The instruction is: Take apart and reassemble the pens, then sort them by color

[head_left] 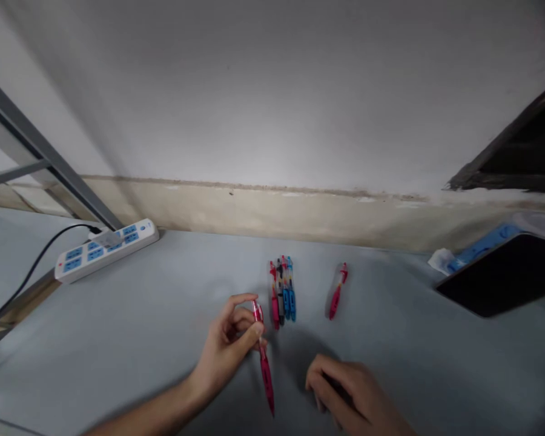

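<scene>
My left hand (236,330) holds a red pen (266,375) with its tip pointing down toward me. The index finger rests on the pen's top end and the thumb presses its clear barrel. Just beyond lies a row of pens side by side: a red pen (275,306), a grey-black pen (280,301) and two with blue grips (289,300). Apart from the row, to the right, another red pen (336,300) lies by itself. My right hand (345,390) is low over the table, fingers curled in toward the thumb, with nothing visible in it.
A white power strip (106,251) with blue sockets and a black cable (31,266) lies at the left on the grey table (186,272). A dark-screened device (504,275) stands at the right beside a blue packet (485,245). Behind the table rises a wall (272,121).
</scene>
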Demonstrator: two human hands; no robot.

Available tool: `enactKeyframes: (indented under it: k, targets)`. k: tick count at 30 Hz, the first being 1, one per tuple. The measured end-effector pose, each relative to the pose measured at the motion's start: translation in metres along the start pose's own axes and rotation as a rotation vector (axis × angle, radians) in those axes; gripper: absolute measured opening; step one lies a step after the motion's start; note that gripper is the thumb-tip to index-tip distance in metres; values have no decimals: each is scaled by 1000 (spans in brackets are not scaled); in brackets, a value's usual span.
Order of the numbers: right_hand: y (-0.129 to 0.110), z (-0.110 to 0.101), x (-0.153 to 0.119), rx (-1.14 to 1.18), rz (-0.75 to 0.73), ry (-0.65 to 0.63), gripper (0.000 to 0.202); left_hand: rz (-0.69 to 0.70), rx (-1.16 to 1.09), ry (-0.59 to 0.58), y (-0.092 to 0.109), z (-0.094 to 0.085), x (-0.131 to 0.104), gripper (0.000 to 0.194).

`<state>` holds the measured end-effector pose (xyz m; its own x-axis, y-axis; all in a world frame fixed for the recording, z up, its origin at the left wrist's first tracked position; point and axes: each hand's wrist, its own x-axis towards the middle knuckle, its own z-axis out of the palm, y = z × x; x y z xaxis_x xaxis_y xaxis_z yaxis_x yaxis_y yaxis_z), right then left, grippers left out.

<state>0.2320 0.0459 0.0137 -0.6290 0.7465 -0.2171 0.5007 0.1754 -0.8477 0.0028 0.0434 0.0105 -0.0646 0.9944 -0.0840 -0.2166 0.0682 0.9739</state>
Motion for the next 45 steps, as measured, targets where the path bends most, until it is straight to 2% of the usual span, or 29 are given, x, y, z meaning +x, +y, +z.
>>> enactKeyframes:
  k: [3,8,12,21,26,30,38,42,45]
  targets:
    - [2,1,0,3,10,14,34,16,6,-1,-2,-1,0,37]
    - [0,1,1,-28,11,19,35,33,13,7,-5,-2,0,46]
    - [-3,0,1,-36,-7,24,33,39,38,7,-4,-2,0,35]
    - [0,-1,2,-41,-18,22,32,39,7,15,-2,-1,-2,35]
    - [0,-1,2,-44,-19,21,31,44,-14,60,-2,0,-2,46]
    - [0,-1,2,-32,-9,19,31,44,-14,33,-1,-1,-1,36]
    - [1,1,1,-30,-11,39,32,25,-16,36,1,1,-1,38]
    - [1,0,1,-43,-24,57,32,2,40,35,3,-1,7,43]
    - [2,0,2,-45,-40,77,32,18,167,28,11,-1,23,48]
